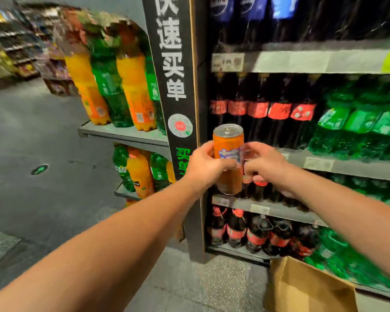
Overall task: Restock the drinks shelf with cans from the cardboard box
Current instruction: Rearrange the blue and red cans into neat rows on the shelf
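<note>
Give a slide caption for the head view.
Left hand grips a slim orange metal can, right hand touching it, before dark plastic bottles; brown cardboard box below.

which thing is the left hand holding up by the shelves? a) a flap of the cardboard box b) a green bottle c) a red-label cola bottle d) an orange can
d: the left hand has its grip curled round the orange can, which it holds upright in front of the drinks shelf.
</note>
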Demonstrator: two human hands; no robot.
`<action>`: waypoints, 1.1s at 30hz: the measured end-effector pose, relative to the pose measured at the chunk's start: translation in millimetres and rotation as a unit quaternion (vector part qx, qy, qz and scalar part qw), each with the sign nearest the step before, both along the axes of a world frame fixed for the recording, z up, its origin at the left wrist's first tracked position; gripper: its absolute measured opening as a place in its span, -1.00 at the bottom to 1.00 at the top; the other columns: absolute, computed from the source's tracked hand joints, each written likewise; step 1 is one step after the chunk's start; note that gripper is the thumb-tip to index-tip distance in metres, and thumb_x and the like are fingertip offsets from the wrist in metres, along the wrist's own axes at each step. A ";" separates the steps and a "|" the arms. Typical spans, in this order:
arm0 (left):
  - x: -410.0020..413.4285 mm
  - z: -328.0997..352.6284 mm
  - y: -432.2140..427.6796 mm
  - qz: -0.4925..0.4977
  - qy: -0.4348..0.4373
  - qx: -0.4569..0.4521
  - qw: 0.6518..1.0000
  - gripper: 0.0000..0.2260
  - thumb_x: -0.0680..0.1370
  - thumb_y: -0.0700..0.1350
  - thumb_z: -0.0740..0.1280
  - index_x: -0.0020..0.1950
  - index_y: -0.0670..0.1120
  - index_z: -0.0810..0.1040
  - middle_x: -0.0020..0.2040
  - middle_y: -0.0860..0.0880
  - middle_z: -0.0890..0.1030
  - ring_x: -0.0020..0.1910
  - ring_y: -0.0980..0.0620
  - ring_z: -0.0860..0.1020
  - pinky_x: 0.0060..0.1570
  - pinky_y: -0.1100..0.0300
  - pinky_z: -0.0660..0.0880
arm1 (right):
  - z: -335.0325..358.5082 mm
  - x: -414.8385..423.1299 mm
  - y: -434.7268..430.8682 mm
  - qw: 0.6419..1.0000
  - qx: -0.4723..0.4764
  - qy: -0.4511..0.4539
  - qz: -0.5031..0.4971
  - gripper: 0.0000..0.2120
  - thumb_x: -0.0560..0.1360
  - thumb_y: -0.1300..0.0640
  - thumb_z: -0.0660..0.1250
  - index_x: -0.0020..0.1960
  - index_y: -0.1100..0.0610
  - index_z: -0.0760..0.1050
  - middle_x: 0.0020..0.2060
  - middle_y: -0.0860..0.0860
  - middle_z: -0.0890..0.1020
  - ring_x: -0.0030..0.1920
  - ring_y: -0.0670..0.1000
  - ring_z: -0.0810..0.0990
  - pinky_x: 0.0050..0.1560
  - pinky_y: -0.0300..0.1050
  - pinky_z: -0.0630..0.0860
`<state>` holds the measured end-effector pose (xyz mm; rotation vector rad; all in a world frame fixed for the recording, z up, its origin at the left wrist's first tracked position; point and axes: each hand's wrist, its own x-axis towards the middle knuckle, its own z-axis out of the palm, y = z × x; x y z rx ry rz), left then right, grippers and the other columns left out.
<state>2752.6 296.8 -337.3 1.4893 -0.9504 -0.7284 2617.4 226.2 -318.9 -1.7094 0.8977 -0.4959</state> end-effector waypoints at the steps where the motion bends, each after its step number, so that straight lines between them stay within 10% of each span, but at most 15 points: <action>1: -1.5 16.4 -0.5 -0.012 -0.002 -0.008 1.000 -0.61 0.10 -0.19 0.51 -0.10 -0.04 0.61 -0.10 -0.13 0.69 -0.05 -0.18 0.64 0.06 -0.18 0.55 | 7.5 -3.1 2.4 1.000 -0.013 0.016 0.008 -0.56 0.32 0.47 0.30 0.13 0.14 0.47 -0.31 0.02 0.56 -0.54 -0.10 0.50 -0.62 -0.34 0.27; 7: -15.4 95.9 -1.4 -0.052 -0.007 -0.038 0.998 -0.64 0.07 -0.10 0.53 -0.16 0.00 0.63 -0.17 -0.04 0.70 -0.14 -0.04 0.65 -0.02 -0.02 0.59 | 60.3 -12.2 18.6 0.995 -0.093 0.009 -0.045 -0.43 0.24 0.23 0.58 0.20 0.03 0.49 -0.12 0.01 0.69 -0.13 0.00 0.66 -0.02 -0.04 0.60; 16: -59.9 182.4 1.1 -0.131 0.038 -0.061 0.989 -0.66 0.53 0.28 0.15 0.03 0.08 0.56 -0.17 0.08 0.69 -0.21 0.11 0.67 -0.24 0.18 0.54 | 143.9 -62.7 18.6 0.980 -0.153 -0.026 -0.122 -0.42 -0.12 -0.13 0.45 -0.10 -0.03 0.57 -0.23 -0.11 0.69 -0.19 -0.09 0.66 -0.11 -0.09 0.61; 29: -189.9 295.3 -34.4 -0.175 0.086 -0.126 0.973 -0.55 0.56 0.32 -0.07 0.06 0.17 0.53 0.12 -0.02 0.63 0.10 -0.05 0.59 0.15 -0.04 0.47 | 258.1 -181.4 -13.0 0.955 -0.186 -0.122 -0.197 -0.74 0.19 0.08 0.57 -0.18 0.00 0.58 -0.25 -0.04 0.69 -0.27 -0.03 0.68 -0.33 -0.08 0.63; 33: -228.1 319.0 -50.1 -0.188 0.091 -0.153 0.966 -0.55 0.57 0.32 -0.08 -0.01 0.20 0.55 -0.05 0.09 0.68 -0.02 0.02 0.63 -0.03 0.03 0.54 | 288.5 -222.3 -22.7 0.953 -0.199 -0.120 -0.194 -0.73 0.23 0.12 0.57 -0.14 0.02 0.56 -0.22 -0.01 0.69 -0.26 0.04 0.68 -0.35 -0.03 0.63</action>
